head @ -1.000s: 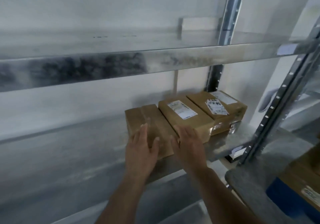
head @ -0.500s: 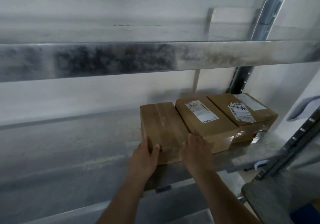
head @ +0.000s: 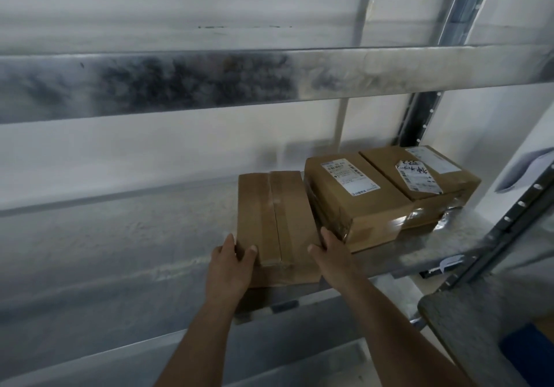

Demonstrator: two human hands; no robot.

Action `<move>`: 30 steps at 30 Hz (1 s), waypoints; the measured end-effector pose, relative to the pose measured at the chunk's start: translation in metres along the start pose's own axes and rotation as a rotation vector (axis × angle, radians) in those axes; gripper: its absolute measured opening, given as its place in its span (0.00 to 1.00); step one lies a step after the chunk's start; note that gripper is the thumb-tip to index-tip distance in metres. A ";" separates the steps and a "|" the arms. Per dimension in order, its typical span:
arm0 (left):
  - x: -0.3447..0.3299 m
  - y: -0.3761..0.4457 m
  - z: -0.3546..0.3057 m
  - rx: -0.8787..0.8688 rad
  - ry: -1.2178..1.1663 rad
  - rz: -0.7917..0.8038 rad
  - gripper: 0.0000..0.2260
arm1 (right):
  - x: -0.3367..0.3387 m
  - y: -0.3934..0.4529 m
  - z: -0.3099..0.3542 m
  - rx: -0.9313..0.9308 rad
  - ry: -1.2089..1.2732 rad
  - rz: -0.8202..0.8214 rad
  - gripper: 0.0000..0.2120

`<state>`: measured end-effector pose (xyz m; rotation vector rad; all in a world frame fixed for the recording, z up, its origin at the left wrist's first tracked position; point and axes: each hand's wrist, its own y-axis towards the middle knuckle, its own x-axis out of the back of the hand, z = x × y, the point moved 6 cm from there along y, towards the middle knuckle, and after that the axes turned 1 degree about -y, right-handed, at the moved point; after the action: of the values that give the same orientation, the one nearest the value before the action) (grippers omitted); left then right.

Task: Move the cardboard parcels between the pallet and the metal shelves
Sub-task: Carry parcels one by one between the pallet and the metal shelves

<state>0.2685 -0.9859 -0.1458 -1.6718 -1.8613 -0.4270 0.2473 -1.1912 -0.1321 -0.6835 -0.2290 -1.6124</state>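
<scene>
One head-worn wide-angle view only; no second view shares the scene. It faces forward and slightly down into a metal shelf [head: 120, 251], at close range. Both forearms enter from the bottom edge. The upper shelf beam [head: 269, 80] crosses the frame above centre, bowed by lens distortion.

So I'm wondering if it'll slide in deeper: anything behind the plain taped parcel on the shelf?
Nothing visible: bare shelf lies behind the plain parcel up to the wall. The labelled parcel sits close on its right; both hands grip its near corners.
</scene>
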 end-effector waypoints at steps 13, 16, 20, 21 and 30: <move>0.008 -0.071 0.002 -0.183 -0.337 0.078 0.23 | 0.012 -0.063 -0.008 0.138 0.083 -0.057 0.29; 0.007 -0.101 -0.007 -0.223 -0.409 0.068 0.23 | 0.029 -0.093 -0.016 0.181 0.063 -0.074 0.29; -0.012 -0.150 -0.018 -0.261 -0.464 0.101 0.26 | 0.063 -0.143 -0.036 0.211 0.039 -0.162 0.30; -0.018 -0.163 -0.022 -0.274 -0.470 0.111 0.27 | 0.072 -0.157 -0.041 0.225 0.034 -0.187 0.29; -0.058 -0.273 -0.055 -0.377 -0.472 0.232 0.29 | 0.135 -0.279 -0.087 0.242 0.119 -0.300 0.27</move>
<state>0.0154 -1.1076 -0.0989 -2.3815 -1.9576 -0.3175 -0.0475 -1.3008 -0.0613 -0.3777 -0.4480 -1.8661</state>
